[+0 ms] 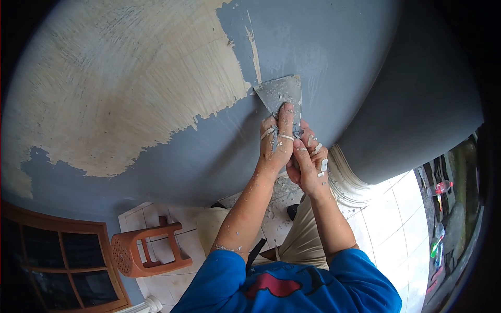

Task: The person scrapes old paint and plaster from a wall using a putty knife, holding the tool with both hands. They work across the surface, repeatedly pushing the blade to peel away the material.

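Note:
A wide-bladed paint scraper (282,95) is pressed against the grey painted wall (334,68), its edge at the bottom of a narrow stripped streak. My left hand (276,143) grips the scraper near the blade, with a finger stretched along the metal. Just to the right, my right hand (311,167) is closed around the handle, which the fingers mostly hide. Paint flakes stick to both hands, the blade and my forearms. Left of the blade spreads a large bare beige patch (130,78) with a ragged paint edge.
A dark grey rounded column (417,99) with a cream moulded base (347,180) stands at the right. Below left are a brown plastic stool (151,248) and a wood-framed window (62,255). Paint chips litter the white tiled floor (386,224). Bottles (439,188) lie beyond its right edge.

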{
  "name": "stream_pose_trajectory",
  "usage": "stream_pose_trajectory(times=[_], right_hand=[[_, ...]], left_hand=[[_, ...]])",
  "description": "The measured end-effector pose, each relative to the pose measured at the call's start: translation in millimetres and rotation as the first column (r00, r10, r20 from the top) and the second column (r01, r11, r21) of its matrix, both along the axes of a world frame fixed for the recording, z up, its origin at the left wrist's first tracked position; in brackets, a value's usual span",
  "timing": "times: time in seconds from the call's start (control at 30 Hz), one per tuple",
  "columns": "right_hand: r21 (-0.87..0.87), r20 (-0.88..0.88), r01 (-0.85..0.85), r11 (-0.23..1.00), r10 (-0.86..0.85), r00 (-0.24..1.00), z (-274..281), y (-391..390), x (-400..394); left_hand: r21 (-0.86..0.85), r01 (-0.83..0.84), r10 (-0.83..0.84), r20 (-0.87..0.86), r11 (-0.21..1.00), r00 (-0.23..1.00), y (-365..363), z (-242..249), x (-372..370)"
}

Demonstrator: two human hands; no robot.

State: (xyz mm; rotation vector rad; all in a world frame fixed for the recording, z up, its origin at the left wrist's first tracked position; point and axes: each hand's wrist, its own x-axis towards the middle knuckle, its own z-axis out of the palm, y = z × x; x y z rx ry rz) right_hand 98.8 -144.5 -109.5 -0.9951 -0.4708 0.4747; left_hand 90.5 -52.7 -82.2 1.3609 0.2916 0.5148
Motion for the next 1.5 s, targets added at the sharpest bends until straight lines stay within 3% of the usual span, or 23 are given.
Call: stream_pose_trajectory(times=[0.13, 0.3, 0.43, 0.57, 0.67, 0.7, 0.83, 1.17, 1.37, 1.5], right_hand=[[-0.031, -0.031, -0.005, 1.000, 0.004, 1.000, 13, -6, 1], [-0.001, 0.146, 0.056, 0.998, -0.055, 0.988, -3, 4, 9], [0.064, 0.158, 0.035, 0.997, -0.045, 0.986, 45, 15, 7], [0.094, 0.277, 0.007, 0.996, -0.033, 0.960, 69, 13, 8], [0.024, 0.096, 0.020, 1.000, -0.022, 0.995, 48, -2, 2], [-0.016, 0.106, 0.090, 0.996, -0.088, 0.990, 33, -3, 0], [-0.134, 0.075, 0.032, 0.990, -0.022, 0.997, 3, -16, 2], [-0.181, 0.105, 0.080, 0.980, -0.061, 0.993, -16, -12, 11], [-0.077, 0.180, 0.125, 0.989, -0.109, 0.978, -14, -2, 8], [-0.041, 0.076, 0.059, 0.997, -0.056, 0.996, 4, -3, 7]], left_hand=[[-0.019, -0.028, 0.028, -0.009, 0.999, 1.000, -2, 4, 2], [0.014, -0.034, 0.034, 0.036, 0.999, 0.999, 3, -3, 7], [0.078, -0.107, 0.096, 0.130, 0.991, 0.987, 7, 55, 2], [0.076, -0.046, 0.035, 0.136, 0.996, 0.990, 5, 85, -2], [0.040, -0.053, 0.045, 0.176, 0.998, 0.983, -3, 41, 3], [0.025, -0.022, 0.019, 0.101, 0.999, 0.995, -3, 25, 2], [-0.077, 0.011, -0.009, 0.026, 0.997, 1.000, -9, -9, 0], [-0.078, -0.008, 0.012, 0.052, 0.997, 0.999, -9, -9, 4], [-0.087, 0.002, 0.002, 0.047, 0.996, 0.999, -6, 0, 5], [-0.034, -0.013, 0.015, 0.063, 0.999, 0.998, -5, 10, 6]])
